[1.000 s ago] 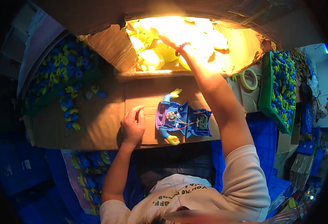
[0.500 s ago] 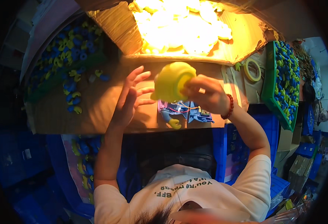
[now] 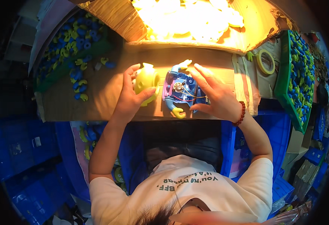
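Note:
My left hand (image 3: 127,95) is closed around a yellow hollow toy head (image 3: 145,82), thumb on its near side, its open rim turned right. Just right of it, a blue toy body (image 3: 179,96) lies open on the cardboard, showing a round metal part and red and pale wires. Two blue arms with yellow hands stick out from the body, one on the far side and one on the near side. Over the body's right end my right hand (image 3: 222,93) has its fingers and thumb spread to either side; whether they touch it, I cannot tell.
A brightly lit cardboard box (image 3: 194,45) of yellow parts stands at the back. Green trays of small blue and yellow parts are at left and right (image 3: 282,71). A yellow tape roll (image 3: 260,63) lies at the right, and blue bins (image 3: 228,150) stand below the table edge.
The yellow head has passed from my right hand to my left and moved left. My right hand has come down to the toy body, which now shows more fully.

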The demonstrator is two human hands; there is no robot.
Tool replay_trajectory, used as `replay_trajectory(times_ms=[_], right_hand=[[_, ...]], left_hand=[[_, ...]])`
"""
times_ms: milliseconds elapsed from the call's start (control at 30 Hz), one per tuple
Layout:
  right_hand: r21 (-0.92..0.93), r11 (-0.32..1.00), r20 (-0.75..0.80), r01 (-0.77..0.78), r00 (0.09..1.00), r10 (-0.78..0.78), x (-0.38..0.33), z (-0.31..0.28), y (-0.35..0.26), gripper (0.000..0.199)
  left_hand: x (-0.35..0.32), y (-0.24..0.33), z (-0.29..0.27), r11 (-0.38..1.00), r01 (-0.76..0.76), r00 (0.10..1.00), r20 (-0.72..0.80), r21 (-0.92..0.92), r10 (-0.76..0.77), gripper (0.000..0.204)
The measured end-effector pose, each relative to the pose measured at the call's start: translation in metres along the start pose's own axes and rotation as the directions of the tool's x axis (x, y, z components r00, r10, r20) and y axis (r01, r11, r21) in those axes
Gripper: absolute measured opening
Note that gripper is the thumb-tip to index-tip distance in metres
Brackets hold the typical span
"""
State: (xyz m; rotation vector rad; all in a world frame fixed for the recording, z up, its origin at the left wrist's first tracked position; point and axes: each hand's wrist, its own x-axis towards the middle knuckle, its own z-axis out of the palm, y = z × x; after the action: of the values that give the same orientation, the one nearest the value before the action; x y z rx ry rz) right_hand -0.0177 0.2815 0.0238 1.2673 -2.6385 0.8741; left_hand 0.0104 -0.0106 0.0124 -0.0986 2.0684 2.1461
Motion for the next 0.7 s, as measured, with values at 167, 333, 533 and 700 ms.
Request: replay_trajectory(times_ms=[167, 333, 533, 700], right_hand=[[-0.076, 0.993, 0.226, -0.088, 0.969, 0.103, -0.013, 0.012, 0.007, 0.111], [-0.053, 0.994, 0.196, -0.096, 0.975, 0.105, -0.013, 0.016, 0.009, 0.106], [-0.025, 0.997, 0.150, -0.078, 0.985, 0.081, -0.016, 0.021, 0.013, 0.099], [-0.007, 0.997, 0.123, -0.079, 0.989, 0.079, -0.017, 0.023, 0.015, 0.096]], left_hand=[[0.014, -0.011, 0.016, 0.990, 0.128, 0.989, 0.079, -0.067, -0.123, 0.065], [0.020, -0.010, 0.025, 0.983, 0.184, 0.980, 0.075, -0.022, -0.182, 0.065], [0.019, -0.015, 0.033, 0.923, 0.036, 0.999, -0.007, 0.384, -0.036, 0.063], [0.021, -0.009, 0.034, 0.978, 0.165, 0.984, 0.044, 0.125, -0.171, 0.063]])
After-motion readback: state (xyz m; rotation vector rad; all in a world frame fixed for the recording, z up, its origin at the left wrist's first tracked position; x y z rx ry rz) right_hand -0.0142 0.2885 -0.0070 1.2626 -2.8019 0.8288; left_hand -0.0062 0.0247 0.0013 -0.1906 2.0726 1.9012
